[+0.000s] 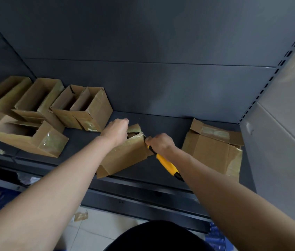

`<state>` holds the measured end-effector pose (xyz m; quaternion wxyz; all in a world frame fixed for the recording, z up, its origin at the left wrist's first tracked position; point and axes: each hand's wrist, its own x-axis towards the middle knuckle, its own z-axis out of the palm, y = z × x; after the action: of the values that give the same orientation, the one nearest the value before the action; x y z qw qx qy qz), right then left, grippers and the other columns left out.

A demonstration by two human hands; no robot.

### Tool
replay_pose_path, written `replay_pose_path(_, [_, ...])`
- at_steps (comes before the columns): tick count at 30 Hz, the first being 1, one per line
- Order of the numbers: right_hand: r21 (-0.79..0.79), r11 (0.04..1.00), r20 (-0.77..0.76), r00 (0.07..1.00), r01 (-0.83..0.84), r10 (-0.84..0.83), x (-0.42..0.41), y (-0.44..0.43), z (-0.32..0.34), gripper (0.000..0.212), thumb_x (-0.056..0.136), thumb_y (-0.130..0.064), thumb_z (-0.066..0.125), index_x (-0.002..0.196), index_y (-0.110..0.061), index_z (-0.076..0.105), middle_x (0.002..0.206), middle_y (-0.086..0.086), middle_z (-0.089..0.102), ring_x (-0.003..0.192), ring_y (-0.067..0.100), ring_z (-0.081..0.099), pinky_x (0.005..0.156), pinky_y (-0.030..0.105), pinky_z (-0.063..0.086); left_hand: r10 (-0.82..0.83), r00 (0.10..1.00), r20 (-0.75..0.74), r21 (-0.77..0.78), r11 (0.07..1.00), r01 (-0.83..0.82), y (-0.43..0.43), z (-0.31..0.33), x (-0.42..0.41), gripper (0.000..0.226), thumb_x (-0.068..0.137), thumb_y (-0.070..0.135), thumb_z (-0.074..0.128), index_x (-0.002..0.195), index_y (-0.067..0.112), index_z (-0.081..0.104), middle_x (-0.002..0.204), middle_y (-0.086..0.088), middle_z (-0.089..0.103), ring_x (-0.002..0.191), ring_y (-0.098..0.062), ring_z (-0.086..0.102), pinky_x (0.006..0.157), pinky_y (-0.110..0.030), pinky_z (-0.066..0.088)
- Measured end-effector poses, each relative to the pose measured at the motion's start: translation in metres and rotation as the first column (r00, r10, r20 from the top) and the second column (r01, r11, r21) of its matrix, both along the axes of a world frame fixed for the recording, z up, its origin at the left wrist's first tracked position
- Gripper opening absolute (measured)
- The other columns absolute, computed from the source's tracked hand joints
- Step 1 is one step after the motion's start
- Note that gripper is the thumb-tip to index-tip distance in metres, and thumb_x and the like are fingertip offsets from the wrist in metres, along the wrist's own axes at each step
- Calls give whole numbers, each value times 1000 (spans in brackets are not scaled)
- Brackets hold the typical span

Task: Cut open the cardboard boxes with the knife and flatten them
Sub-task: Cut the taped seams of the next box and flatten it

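A small taped cardboard box (123, 158) lies tilted on the dark shelf (164, 124) in the middle. My left hand (116, 131) grips its far top edge. My right hand (161, 144) is closed around a yellow and black utility knife (168, 166), whose blade end meets the box's upper right corner. To the right lies a flattened box (213, 151). Several open upright boxes (87, 109) stand in a row at the left, with one more box (29, 136) lying on its side in front of them.
The shelf has a dark back panel (143, 69) and a perforated upright (269, 78) at the right, next to a grey wall. A lower shelf edge (143, 192) runs below. Tape scraps (80, 216) lie on the tiled floor.
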<state>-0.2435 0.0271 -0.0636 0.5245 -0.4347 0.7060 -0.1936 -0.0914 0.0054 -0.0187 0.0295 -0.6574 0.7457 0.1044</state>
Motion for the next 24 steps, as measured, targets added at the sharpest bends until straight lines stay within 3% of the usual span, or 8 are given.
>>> replay_pose_path(3, [-12,998,-71,996,-61,60,-7,1,0,29,88,-30,59,64,-20,46,88,4,54,82,19,50,74,31,43,-50,998,30,-20,999,51,1,0,1,10,92,0,48,98,5,54,98,-14,61,91,-34,57,68,-37,42])
replay_pose_path(5, [-27,994,-155,983,-107,101,-12,2,-2,30,88,-33,57,63,-21,46,84,3,54,80,19,50,71,29,42,-87,995,52,-33,995,89,2,0,1,11,92,-1,48,97,6,54,96,-13,62,89,-31,57,68,-36,41])
replay_pose_path(8, [-31,994,-156,983,-106,100,-18,1,-6,28,86,-36,59,68,-15,54,75,2,59,65,18,55,58,29,44,-121,991,54,-42,991,124,3,1,5,13,92,-2,47,90,11,50,92,-11,59,83,-28,52,66,-33,36])
replay_pose_path(10, [-32,992,-162,980,-121,114,-22,0,-7,28,84,-38,62,79,-11,59,82,3,66,64,16,60,54,27,47,-136,990,41,-43,989,138,3,2,6,12,92,0,47,90,11,50,88,-8,54,83,-26,50,66,-33,34])
replay_pose_path(14, [-40,992,-173,978,-121,112,-41,3,1,25,83,-33,64,79,-9,62,85,6,67,74,21,65,69,35,56,-160,986,42,-47,986,161,2,5,15,15,92,-3,46,90,12,51,84,-6,51,81,-27,50,63,-31,32])
replay_pose_path(18, [-48,995,-232,969,-93,79,-77,5,10,26,91,-28,54,68,-18,53,90,8,57,81,22,54,71,31,43,-125,990,64,-56,990,128,1,7,44,18,91,-1,47,82,14,49,83,-9,55,78,-28,51,59,-32,32])
replay_pose_path(22, [-125,974,-183,969,-189,165,-57,5,19,33,94,-36,52,93,-6,65,87,8,60,82,24,58,71,33,47,-277,961,14,-72,958,277,-1,6,45,8,91,4,55,89,10,60,94,-7,59,90,-26,53,76,-39,46])
replay_pose_path(24, [-139,977,-138,981,-159,140,-45,1,23,38,96,-38,49,98,-3,64,88,11,59,81,26,58,74,36,50,-395,918,30,-146,907,395,-4,7,42,2,88,5,63,88,7,65,92,-4,55,89,-22,49,76,-41,46])
